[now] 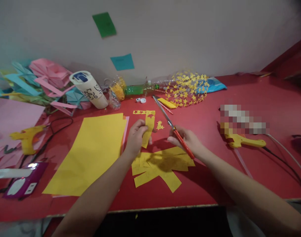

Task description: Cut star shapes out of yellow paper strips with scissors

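Between the thumb and fingers of my left hand (136, 136) is a yellow paper strip (147, 131), with a star-shaped hole near its top end. My right hand (186, 140) is closed round the red handles of a pair of scissors (170, 124), whose blades point up and away to the left. Behind the hands lie a few small yellow paper stars (160, 125) and a punched strip (138, 112) with star holes. Several cut yellow strips (162, 164) overlap on the red table just below both hands.
Yellow sheets (88, 154) lie left, near a yellow glue gun (29, 138) and a purple device (26, 182). Another yellow glue gun (244, 141) with a cord lies right. A star-covered clear bottle piece (187, 88), a green bottle (137, 89) and a white cup (89, 90) stand along the wall.
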Demonstrator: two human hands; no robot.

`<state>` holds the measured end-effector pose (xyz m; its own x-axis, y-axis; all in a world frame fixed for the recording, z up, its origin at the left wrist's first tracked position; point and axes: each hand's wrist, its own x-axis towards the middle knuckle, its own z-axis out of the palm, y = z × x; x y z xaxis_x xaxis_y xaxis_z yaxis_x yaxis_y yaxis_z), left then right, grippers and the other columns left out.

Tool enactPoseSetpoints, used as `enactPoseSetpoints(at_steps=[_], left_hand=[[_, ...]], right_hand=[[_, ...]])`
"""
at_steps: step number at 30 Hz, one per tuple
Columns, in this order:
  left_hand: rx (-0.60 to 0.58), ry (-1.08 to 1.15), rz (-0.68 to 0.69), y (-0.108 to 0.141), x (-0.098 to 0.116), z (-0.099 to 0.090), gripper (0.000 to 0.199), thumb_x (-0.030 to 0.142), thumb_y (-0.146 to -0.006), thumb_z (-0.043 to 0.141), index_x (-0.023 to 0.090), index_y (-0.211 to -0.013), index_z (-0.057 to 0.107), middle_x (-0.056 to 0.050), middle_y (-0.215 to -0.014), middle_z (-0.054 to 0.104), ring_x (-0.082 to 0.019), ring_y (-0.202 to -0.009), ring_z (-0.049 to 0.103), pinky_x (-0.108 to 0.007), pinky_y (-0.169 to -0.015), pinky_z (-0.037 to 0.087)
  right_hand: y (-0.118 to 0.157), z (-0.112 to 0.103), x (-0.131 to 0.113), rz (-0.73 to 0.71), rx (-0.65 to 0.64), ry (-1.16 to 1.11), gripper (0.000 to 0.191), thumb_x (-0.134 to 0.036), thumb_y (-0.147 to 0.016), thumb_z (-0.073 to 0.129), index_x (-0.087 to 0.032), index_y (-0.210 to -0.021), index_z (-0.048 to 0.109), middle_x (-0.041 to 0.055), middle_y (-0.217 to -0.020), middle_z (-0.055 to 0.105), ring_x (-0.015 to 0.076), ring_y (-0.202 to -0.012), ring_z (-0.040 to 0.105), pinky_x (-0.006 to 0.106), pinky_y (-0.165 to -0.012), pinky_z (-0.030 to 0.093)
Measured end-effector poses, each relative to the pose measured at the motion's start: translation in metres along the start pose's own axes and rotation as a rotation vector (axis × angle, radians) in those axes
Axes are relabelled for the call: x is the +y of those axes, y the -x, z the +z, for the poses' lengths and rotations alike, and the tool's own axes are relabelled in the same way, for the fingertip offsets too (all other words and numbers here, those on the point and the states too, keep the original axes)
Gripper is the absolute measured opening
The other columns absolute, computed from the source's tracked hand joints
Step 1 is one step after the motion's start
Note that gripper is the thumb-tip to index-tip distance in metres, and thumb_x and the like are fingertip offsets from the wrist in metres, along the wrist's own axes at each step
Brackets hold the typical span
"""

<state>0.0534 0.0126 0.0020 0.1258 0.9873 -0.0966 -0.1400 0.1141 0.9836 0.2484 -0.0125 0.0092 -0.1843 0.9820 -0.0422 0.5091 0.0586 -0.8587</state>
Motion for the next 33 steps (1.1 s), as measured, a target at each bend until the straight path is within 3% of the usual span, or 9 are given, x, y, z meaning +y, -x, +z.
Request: enactPoseSetpoints(at_steps=[5, 10, 18, 23, 28, 33], left_hand=[[0.151, 0.049, 0.164, -0.008, 0.006, -0.011, 0.013, 0.028, -0.079, 0.050, 0.024, -0.076, 0.038, 0.008, -0.053, 0.060, -0.004, -0.026, 0.034, -0.019, -0.030, 0.021], [0.207, 0.017, 0.162, -0.009, 0.007, -0.013, 0.013, 0.030, -0.081, 0.054, 0.024, -0.078, 0.043, 0.011, -0.043, 0.051, -0.003, -0.025, 0.027, -0.019, -0.029, 0.015], [0.113, 0.011, 0.171, -0.007, 0.005, -0.012, 0.028, 0.038, -0.071, 0.074, 0.021, -0.071, 0.053, 0.007, -0.044, 0.053, -0.007, -0.037, 0.049, -0.019, -0.039, 0.037], [0.085, -0.031, 0.146, -0.004, 0.005, -0.012, 0.026, 0.040, -0.075, 0.070, 0.021, -0.071, 0.053, 0.007, -0.046, 0.055, -0.004, -0.030, 0.038, -0.019, -0.033, 0.029], [0.100, -0.012, 0.156, -0.003, 0.007, -0.010, 0.020, 0.034, -0.075, 0.065, 0.021, -0.070, 0.052, 0.005, -0.053, 0.058, -0.007, -0.040, 0.051, -0.020, -0.041, 0.043], [0.087, -0.024, 0.176, -0.003, 0.004, -0.010, 0.016, 0.032, -0.079, 0.062, 0.021, -0.071, 0.053, 0.005, -0.055, 0.058, -0.007, -0.043, 0.053, -0.020, -0.045, 0.047]], right_hand=[[-0.002, -0.004, 0.002, 0.026, -0.166, 0.148, 0.052, -0.072, -0.076, 0.057, -0.023, -0.065, 0.044, -0.0037, -0.058, 0.044, 0.0134, -0.053, 0.039, 0.027, -0.051, 0.030], [0.000, -0.003, 0.002, -0.014, -0.254, 0.163, 0.057, -0.073, -0.078, 0.057, -0.023, -0.058, 0.038, -0.0039, -0.053, 0.039, 0.0117, -0.049, 0.035, 0.026, -0.047, 0.026], [0.005, -0.004, -0.007, 0.064, -0.359, -0.100, 0.058, -0.075, -0.071, 0.062, -0.024, -0.059, 0.039, -0.0074, -0.047, 0.039, 0.0087, -0.037, 0.038, 0.023, -0.038, 0.027], [0.006, -0.004, -0.008, 0.063, -0.376, -0.169, 0.058, -0.074, -0.071, 0.064, -0.023, -0.056, 0.040, -0.0073, -0.044, 0.040, 0.0087, -0.036, 0.039, 0.023, -0.038, 0.028], [0.007, -0.001, -0.006, 0.045, -0.405, -0.161, 0.058, -0.076, -0.075, 0.057, -0.024, -0.058, 0.037, -0.0073, -0.044, 0.039, 0.0086, -0.038, 0.037, 0.023, -0.039, 0.026], [0.008, 0.000, -0.007, 0.015, -0.403, -0.158, 0.057, -0.076, -0.077, 0.054, -0.025, -0.060, 0.036, -0.0072, -0.047, 0.037, 0.0086, -0.041, 0.034, 0.024, -0.040, 0.024]])
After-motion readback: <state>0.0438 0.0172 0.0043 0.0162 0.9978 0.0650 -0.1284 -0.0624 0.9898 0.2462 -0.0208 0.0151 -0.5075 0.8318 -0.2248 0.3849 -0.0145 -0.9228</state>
